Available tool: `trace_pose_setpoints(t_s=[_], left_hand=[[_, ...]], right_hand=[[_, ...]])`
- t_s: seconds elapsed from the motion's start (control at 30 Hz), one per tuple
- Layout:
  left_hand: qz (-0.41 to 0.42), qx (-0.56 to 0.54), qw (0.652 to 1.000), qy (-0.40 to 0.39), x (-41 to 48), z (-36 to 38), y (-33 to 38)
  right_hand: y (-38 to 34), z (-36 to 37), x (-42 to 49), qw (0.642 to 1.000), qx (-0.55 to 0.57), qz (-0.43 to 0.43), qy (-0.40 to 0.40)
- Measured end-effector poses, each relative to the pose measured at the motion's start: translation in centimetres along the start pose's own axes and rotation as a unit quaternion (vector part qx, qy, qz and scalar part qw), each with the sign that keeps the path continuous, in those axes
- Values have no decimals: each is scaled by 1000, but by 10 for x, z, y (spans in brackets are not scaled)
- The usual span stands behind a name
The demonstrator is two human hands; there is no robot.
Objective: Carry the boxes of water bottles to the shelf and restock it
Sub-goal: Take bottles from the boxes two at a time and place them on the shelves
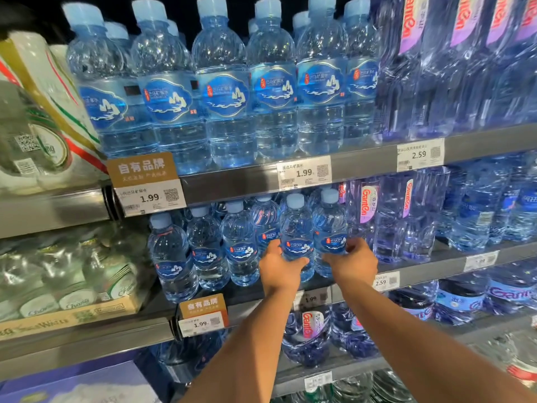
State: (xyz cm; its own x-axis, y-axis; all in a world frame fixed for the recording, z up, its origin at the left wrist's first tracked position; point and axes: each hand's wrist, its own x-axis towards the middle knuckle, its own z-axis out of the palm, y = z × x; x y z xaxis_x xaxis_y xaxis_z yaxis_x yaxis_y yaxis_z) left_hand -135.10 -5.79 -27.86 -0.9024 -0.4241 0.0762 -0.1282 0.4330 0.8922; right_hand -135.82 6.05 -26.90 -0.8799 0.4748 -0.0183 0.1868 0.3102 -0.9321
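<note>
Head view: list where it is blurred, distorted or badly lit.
Head view: sharpest in the centre, where the left hand, right hand, the water bottles they grip and the 1.99 price tag are crisp; head view edges smear, notably the can packs at left and Ganten bottles upper right; the shelf rail slants and bows from the wide lens; black behind the top bottle caps.

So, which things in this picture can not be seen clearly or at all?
All in the head view.
- Fingertips of the left hand, behind the left bottle it grips; of the right hand, behind the right bottle.
- The boxes: outside the frame.
- Small print on the 1.99 price tag: too small.
- Green-labelled packs, far left: blurred.
</note>
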Motion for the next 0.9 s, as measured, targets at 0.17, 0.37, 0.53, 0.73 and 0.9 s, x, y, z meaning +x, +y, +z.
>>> trace_pose_setpoints(t_s=[0.17, 0.37, 0.53, 0.73, 0.9], left_hand=[[1, 10, 999, -31, -3, -2, -2], [18, 170, 979, -114, -15, -25, 9], [-4, 244, 955, -167, -40, -41, 24], [-21, 299, 943, -146, -76, -54, 31], [-13, 349, 924, -158, -104, -72, 21]], right_hand=[[-2, -4, 3, 999, -24, 2, -30], [-14, -30, 0, 957, -210, -53, -195], [-24, -52, -12, 883, -356, -133, -276], [-30, -74, -35, 852, -409, -158, -286], [-24, -80, -66, 827, -428, -179, -318]])
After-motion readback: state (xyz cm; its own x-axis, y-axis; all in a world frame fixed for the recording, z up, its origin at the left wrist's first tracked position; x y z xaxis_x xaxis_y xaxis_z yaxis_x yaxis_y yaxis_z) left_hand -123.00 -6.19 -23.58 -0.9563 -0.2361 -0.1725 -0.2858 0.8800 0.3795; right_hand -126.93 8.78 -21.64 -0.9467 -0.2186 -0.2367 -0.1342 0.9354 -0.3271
